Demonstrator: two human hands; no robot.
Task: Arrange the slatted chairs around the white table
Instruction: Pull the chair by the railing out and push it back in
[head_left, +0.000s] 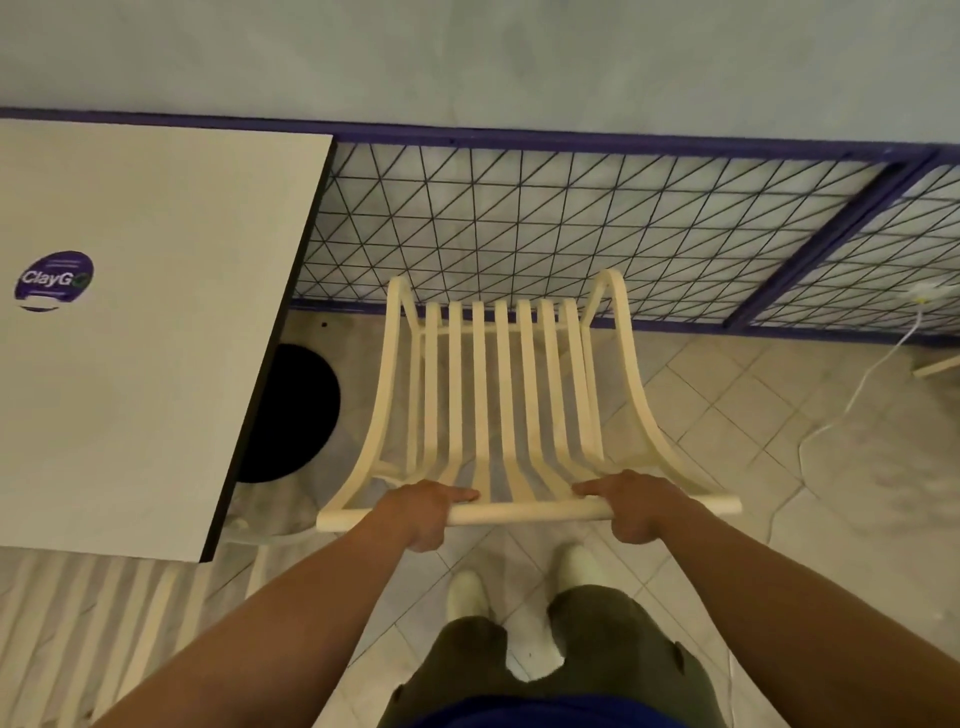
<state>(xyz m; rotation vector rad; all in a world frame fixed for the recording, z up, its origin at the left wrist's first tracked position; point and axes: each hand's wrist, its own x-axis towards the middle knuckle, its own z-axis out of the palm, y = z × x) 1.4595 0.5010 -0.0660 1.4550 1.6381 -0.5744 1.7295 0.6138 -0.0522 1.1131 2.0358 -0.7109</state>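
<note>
A cream slatted chair (498, 395) stands on the tiled floor right in front of me, seen from above and behind its backrest. My left hand (423, 512) and my right hand (631, 506) both grip the round top rail of the backrest, left and right of its middle. The white table (156, 322) lies to the left, its black-edged right side a short gap from the chair. A second slatted chair (104, 623) shows blurred below the table's near edge at the lower left.
A purple-framed wire mesh fence (571, 223) runs across just beyond the chair, with a grey wall behind it. The table's black round base (301, 410) sits on the floor. A white cable (857, 395) trails over the tiles at right. My feet stand behind the chair.
</note>
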